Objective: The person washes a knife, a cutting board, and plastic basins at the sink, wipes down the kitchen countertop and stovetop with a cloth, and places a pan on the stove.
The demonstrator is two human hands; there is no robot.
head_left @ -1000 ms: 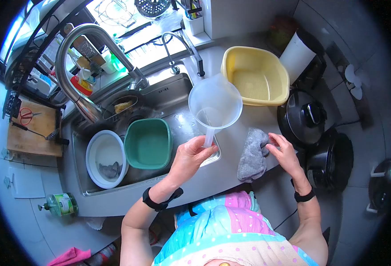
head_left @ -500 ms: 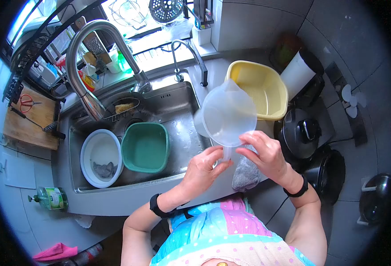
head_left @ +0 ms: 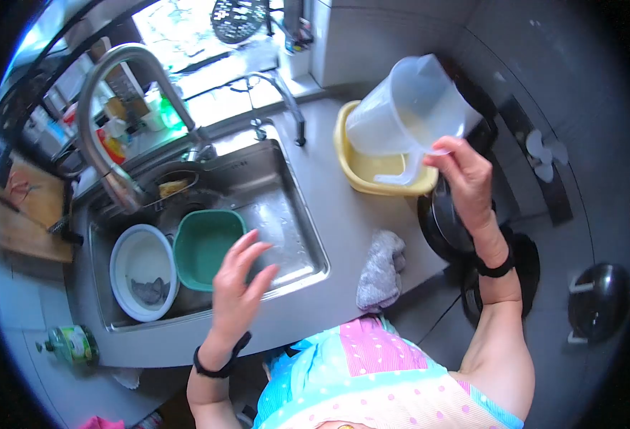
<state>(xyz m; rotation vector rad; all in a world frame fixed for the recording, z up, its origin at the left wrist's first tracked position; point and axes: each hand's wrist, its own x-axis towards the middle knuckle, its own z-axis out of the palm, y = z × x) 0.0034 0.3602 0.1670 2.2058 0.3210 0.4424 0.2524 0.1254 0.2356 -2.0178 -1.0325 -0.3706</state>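
My right hand (head_left: 465, 179) grips a translucent plastic measuring jug (head_left: 379, 118) near the top of its handle. The jug is tilted and hangs above the yellow basin (head_left: 354, 170), covering part of it. My left hand (head_left: 238, 289) is raised over the front edge of the sink (head_left: 297, 247), fingers apart and holding nothing. Just beyond that hand sits a green basin (head_left: 204, 250) in the sink. Beside the green one is a white basin (head_left: 118, 268) with a grey cloth (head_left: 150, 291) inside.
A grey towel (head_left: 381, 272) lies on the counter right of the sink. The large faucet (head_left: 90, 121) arches over the sink's left side, and a slim tap (head_left: 290, 104) stands behind. A dark lidded pot (head_left: 444, 222) is at the right. A green bottle (head_left: 75, 345) stands front left.
The jug has moved right and up over the yellow basin in my right hand. My left hand has come away from the handle, moved left and opened.
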